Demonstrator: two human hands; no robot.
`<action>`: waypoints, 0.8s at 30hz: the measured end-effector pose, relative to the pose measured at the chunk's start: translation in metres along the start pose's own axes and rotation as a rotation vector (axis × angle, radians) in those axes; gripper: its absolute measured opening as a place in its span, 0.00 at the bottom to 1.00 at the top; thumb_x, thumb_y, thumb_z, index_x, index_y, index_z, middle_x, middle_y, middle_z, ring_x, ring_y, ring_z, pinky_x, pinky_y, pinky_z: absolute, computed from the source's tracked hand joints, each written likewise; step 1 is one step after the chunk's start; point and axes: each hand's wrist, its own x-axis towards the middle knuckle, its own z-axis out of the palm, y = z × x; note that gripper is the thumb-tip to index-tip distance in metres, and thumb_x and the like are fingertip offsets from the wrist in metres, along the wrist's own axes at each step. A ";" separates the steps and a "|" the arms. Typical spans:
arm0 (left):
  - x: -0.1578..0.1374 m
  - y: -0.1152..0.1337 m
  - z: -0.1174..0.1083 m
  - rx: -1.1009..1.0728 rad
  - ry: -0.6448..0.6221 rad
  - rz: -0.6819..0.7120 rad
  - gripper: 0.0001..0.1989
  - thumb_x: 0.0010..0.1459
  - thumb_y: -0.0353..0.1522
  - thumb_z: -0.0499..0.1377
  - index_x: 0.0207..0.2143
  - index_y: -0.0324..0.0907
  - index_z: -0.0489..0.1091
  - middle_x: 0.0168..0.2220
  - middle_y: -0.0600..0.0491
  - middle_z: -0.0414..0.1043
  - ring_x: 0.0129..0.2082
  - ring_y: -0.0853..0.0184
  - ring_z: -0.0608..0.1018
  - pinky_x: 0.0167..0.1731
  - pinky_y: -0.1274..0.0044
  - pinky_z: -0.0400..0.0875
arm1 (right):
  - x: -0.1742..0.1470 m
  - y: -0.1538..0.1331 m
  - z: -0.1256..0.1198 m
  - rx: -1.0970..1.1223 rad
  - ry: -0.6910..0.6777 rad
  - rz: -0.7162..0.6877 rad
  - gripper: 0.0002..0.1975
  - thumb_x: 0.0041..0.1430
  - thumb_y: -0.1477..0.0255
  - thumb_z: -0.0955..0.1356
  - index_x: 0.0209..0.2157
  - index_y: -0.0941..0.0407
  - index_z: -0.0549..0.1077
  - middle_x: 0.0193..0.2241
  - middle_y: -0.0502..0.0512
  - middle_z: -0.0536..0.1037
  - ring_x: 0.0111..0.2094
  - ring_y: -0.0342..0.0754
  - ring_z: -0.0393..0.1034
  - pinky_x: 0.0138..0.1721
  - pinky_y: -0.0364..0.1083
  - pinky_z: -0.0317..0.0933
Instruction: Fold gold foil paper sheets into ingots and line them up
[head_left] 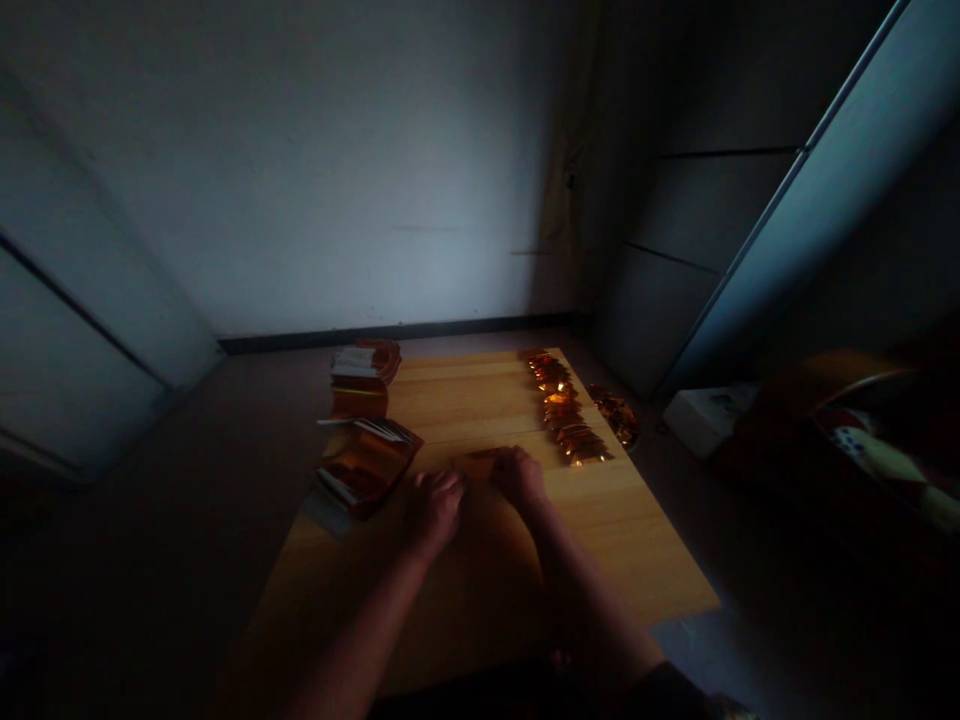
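Note:
My left hand [436,508] and my right hand [519,475] are together over the middle of the wooden table [465,390], fingers closed. Between them stretches a coppery-gold foil paper sheet [478,463], held at its two ends; dim light blurs its exact shape. To the left of my hands lie fanned piles of similar foil sheets [375,465], some with white edges or backs showing. Beyond my right hand, shiny folded foil pieces [566,410] sit in a tight row along the table's right side.
On the floor past the right edge is a round heap of shiny foil pieces [615,415]. Farther right stands a white box [701,420], beside dark clutter. A pale wall [337,200] rises behind the table, and cabinet doors [697,230] stand on the right.

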 end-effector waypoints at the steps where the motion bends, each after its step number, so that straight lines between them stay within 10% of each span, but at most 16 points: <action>1: 0.000 0.000 -0.001 -0.002 -0.004 -0.002 0.16 0.54 0.21 0.51 0.39 0.44 0.73 0.41 0.49 0.76 0.40 0.61 0.75 0.40 0.66 0.61 | 0.001 0.002 0.001 0.001 0.007 -0.004 0.09 0.52 0.74 0.66 0.36 0.54 0.76 0.36 0.53 0.77 0.34 0.44 0.70 0.32 0.41 0.54; 24: 0.001 0.001 0.001 -0.015 -0.001 0.010 0.15 0.54 0.22 0.51 0.38 0.44 0.74 0.40 0.47 0.76 0.40 0.60 0.74 0.40 0.66 0.62 | 0.002 0.004 -0.006 0.061 0.129 -0.025 0.10 0.55 0.78 0.63 0.33 0.56 0.76 0.35 0.55 0.76 0.33 0.43 0.69 0.31 0.39 0.55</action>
